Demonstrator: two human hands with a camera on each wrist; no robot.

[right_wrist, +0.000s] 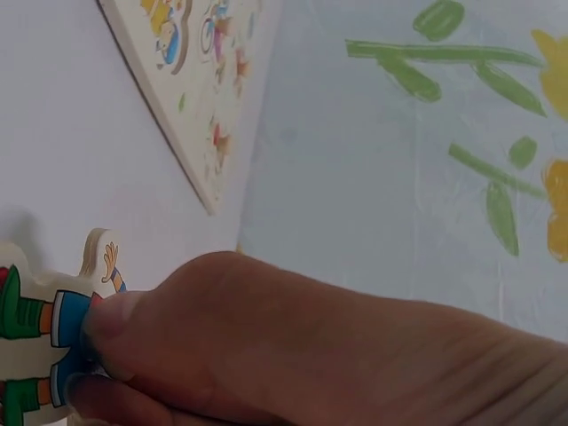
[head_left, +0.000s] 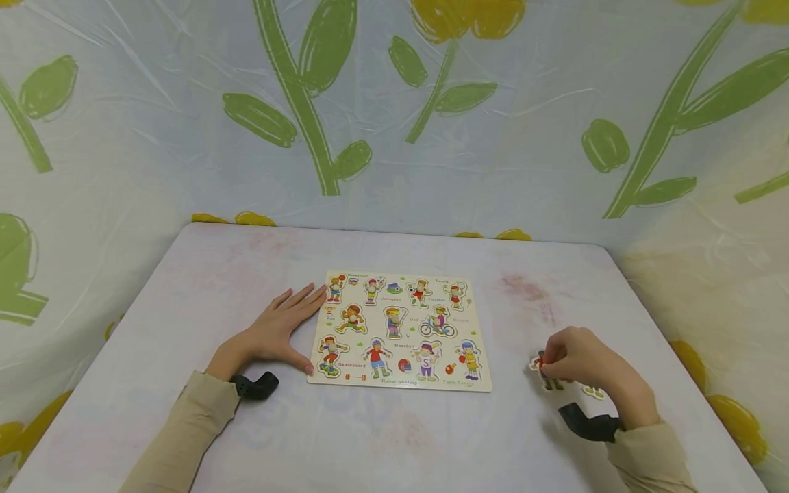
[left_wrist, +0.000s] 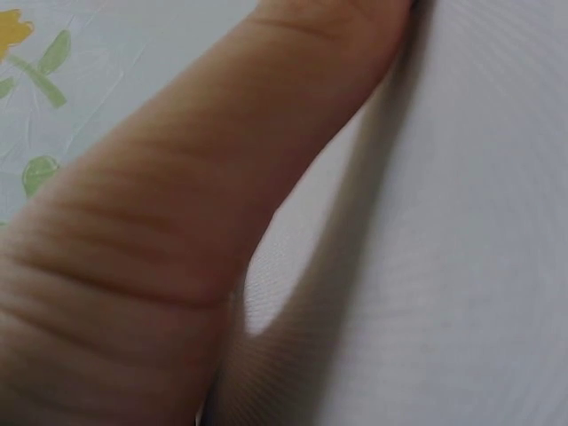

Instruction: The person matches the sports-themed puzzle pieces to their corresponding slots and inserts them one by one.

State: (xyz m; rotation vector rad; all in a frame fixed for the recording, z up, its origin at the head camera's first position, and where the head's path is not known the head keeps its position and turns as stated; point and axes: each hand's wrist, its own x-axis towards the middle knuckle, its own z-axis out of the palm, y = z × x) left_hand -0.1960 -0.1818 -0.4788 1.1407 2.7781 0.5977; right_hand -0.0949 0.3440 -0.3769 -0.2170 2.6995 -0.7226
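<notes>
A wooden puzzle board with printed sports figures and words lies flat on the table. My left hand rests at its left edge with fingers spread, fingertips and thumb touching the rim. Only part of that hand, a thumb, fills the left wrist view. Off to the board's right, my right hand pinches a figure-shaped wooden puzzle piece between thumb and fingers. Blue shorts and green boots show on this piece in the right wrist view; its upper part is hidden by the fingers.
Another puzzle piece lies beside the right hand, partly covered by it. The white table has faint reddish stains. A flower-patterned sheet hangs behind and at the sides. Black wrist devices are worn on both arms.
</notes>
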